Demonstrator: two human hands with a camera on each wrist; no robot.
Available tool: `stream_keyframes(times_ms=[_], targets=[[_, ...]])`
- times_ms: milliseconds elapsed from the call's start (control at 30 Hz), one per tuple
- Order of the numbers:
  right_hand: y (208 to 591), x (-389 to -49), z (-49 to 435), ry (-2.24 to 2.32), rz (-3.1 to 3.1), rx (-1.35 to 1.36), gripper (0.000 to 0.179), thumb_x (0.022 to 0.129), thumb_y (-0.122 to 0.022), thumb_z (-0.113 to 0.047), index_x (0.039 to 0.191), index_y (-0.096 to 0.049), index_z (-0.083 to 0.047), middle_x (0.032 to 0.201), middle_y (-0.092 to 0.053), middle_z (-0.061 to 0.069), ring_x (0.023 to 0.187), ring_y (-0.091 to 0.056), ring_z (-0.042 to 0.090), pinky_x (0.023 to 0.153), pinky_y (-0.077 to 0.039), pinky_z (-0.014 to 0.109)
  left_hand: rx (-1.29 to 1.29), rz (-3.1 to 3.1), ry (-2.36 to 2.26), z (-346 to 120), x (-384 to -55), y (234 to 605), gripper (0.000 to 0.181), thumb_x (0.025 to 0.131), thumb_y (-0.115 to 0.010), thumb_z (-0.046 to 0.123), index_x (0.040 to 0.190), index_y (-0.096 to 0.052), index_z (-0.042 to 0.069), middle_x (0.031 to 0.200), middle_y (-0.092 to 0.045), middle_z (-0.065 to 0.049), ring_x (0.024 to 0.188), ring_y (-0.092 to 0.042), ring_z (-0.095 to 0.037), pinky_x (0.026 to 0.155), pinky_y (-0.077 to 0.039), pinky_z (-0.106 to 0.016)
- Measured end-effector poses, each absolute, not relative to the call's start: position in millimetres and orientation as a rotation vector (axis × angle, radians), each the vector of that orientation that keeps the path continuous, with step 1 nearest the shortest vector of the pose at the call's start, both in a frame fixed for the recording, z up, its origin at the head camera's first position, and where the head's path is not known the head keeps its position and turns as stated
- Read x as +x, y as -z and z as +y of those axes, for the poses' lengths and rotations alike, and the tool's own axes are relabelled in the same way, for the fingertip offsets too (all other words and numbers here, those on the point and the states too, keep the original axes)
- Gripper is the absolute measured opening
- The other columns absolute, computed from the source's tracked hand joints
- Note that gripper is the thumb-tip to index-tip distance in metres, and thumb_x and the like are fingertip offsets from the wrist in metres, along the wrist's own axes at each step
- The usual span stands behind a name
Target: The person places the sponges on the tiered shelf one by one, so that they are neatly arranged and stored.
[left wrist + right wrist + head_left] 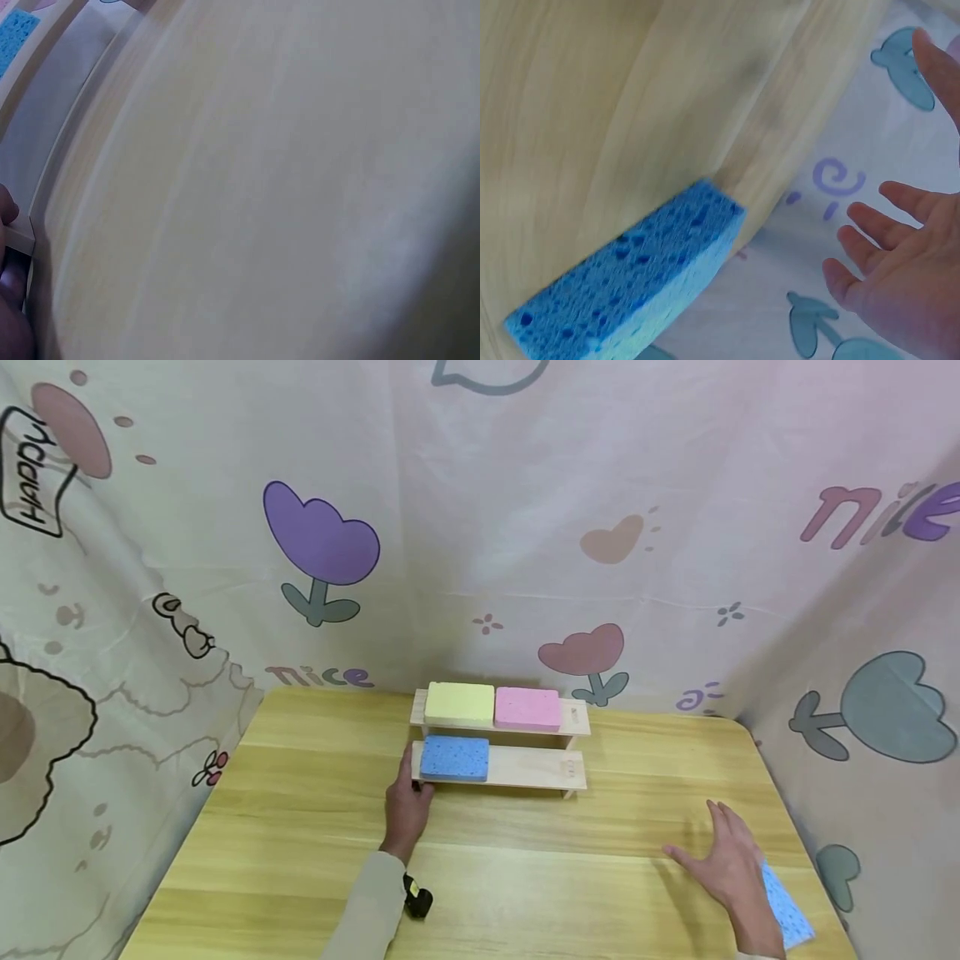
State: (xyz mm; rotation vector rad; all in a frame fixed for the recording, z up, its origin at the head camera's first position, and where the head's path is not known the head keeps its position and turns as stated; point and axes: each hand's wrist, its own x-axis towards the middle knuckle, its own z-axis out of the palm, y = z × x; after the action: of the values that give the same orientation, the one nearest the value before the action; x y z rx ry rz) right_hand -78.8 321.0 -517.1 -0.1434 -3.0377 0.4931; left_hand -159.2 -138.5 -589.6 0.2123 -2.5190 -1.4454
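Note:
A two-tier wooden rack (528, 768) stands at the back of the table. On its upper tier lie a yellow sponge (460, 703) and a pink sponge (527, 708), side by side. A blue sponge (454, 758) occupies the left part of the lower tier. My left hand (407, 814) grips the left end of that tier, thumb at the front; the left wrist view shows only part of the fingers. At the right, my right hand (723, 864) hovers with fingers spread and nothing in it. Beside and partly behind it is another blue sponge (630, 277), near the table's right edge.
The wood-grain table (525, 877) is bordered at the back and sides by a printed cloth (480, 527) with flowers and lettering. A black wrist strap device (417, 897) sits on my left wrist. Bare tabletop lies between the rack and my right hand.

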Motion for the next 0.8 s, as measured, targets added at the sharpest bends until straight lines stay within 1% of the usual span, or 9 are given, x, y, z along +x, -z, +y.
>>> stream_keyframes(times_ms=[200,333,400,500,600,700,800], targets=[[518,-76,338,-0.45,-3.132,-0.254,0.114,0.069,-0.071,-0.063,0.143,-0.023,0.009,0.14,-0.027,0.04,0.122,-0.029,0.057,0.088,-0.03,0.074,0.219,-2.532,1.422,-140,-159,588,0.084,0.084,-0.061,-0.004,0.152,-0.02,0.022,0.117,-0.065,-0.024,0.07,-0.061,-0.02,0.053,-0.047,-0.024],[517,-71,353,-0.482,-3.229,-0.4,0.122,0.069,-0.067,-0.069,0.147,-0.012,0.007,0.143,-0.018,0.041,0.124,-0.023,0.061,0.089,-0.027,0.076,0.204,-2.542,1.423,-139,-159,587,0.083,0.084,-0.06,-0.003,0.153,-0.019,0.021,0.113,-0.066,-0.025,0.066,-0.059,-0.017,0.053,-0.046,-0.024],[517,-69,360,-0.516,-3.28,-0.48,0.125,0.069,-0.066,-0.071,0.148,-0.007,0.006,0.144,-0.013,0.042,0.124,-0.019,0.062,0.088,-0.026,0.077,0.21,-2.544,1.422,-140,-157,587,0.082,0.085,-0.06,-0.003,0.153,-0.02,0.02,0.109,-0.067,-0.026,0.062,-0.057,-0.017,0.05,-0.045,-0.024],[519,-67,368,-0.561,-3.358,-0.587,0.13,0.068,-0.063,-0.075,0.148,-0.002,0.007,0.144,-0.009,0.042,0.125,-0.015,0.062,0.088,-0.026,0.077,0.24,-2.531,1.407,-141,-154,588,0.083,0.084,-0.061,-0.004,0.152,-0.021,0.02,0.11,-0.066,-0.026,0.062,-0.057,-0.017,0.049,-0.044,-0.024],[522,-64,372,-0.584,-3.403,-0.709,0.136,0.063,-0.064,-0.078,0.147,-0.001,0.009,0.143,-0.009,0.042,0.125,-0.015,0.062,0.09,-0.025,0.077,0.251,-2.525,1.395,-143,-154,589,0.083,0.084,-0.061,-0.004,0.152,-0.022,0.02,0.113,-0.066,-0.026,0.063,-0.058,-0.019,0.05,-0.044,-0.024],[526,-59,377,-0.584,-3.415,-0.828,0.139,0.06,-0.066,-0.078,0.146,-0.001,0.01,0.141,-0.012,0.041,0.123,-0.017,0.061,0.09,-0.026,0.077,0.213,-2.536,1.399,-142,-156,589,0.081,0.085,-0.061,-0.002,0.152,-0.021,0.019,0.118,-0.064,-0.026,0.07,-0.06,-0.02,0.053,-0.045,-0.024],[531,-53,382,-0.609,-3.404,-0.897,0.138,0.06,-0.068,-0.076,0.145,-0.002,0.011,0.136,-0.014,0.042,0.119,-0.019,0.061,0.089,-0.028,0.076,0.206,-2.534,1.419,-141,-158,589,0.081,0.085,-0.061,-0.001,0.152,-0.021,0.019,0.116,-0.064,-0.027,0.068,-0.06,-0.02,0.052,-0.045,-0.024]])
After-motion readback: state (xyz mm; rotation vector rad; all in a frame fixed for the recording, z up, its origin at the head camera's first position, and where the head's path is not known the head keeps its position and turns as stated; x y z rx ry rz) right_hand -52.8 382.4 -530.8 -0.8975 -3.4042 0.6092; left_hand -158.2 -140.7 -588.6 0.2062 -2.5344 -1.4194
